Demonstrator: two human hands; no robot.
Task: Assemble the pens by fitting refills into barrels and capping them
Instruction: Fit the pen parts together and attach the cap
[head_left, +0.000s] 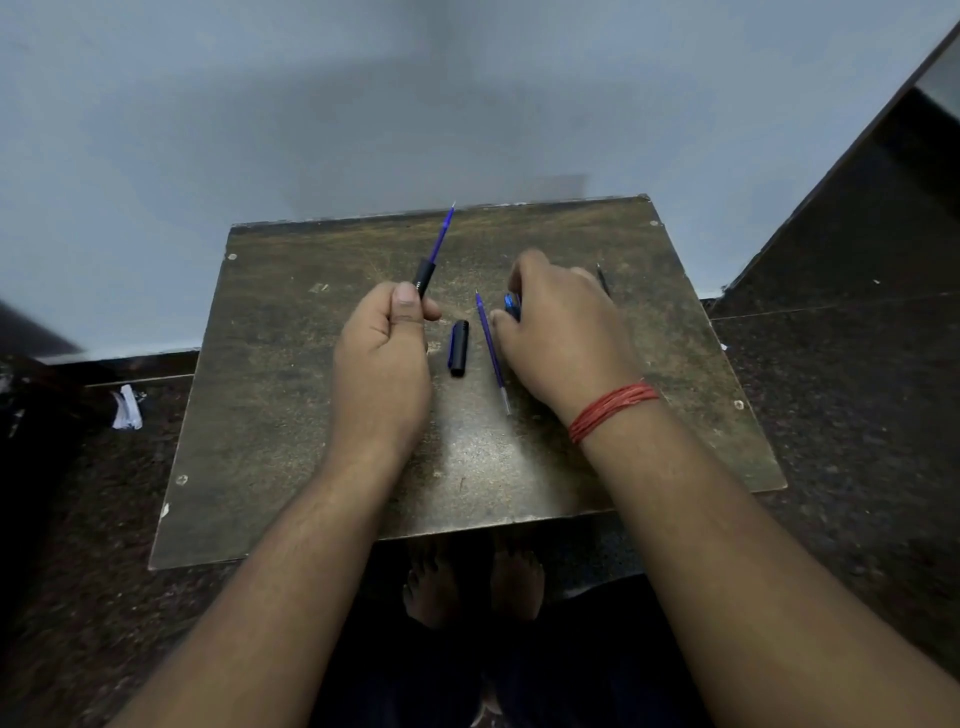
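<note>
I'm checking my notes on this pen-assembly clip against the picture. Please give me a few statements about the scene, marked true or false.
1. The left hand grips a black barrel with a blue refill sticking out of it. True.
2. A black cap lies on the board between the two hands. True.
3. The loose refill on the board is held by the right hand. False: it lies free on the board, next to that hand.
4. The right wrist is bare. False: it wears a red thread band.
5. The right hand is over a blue item. True.
</note>
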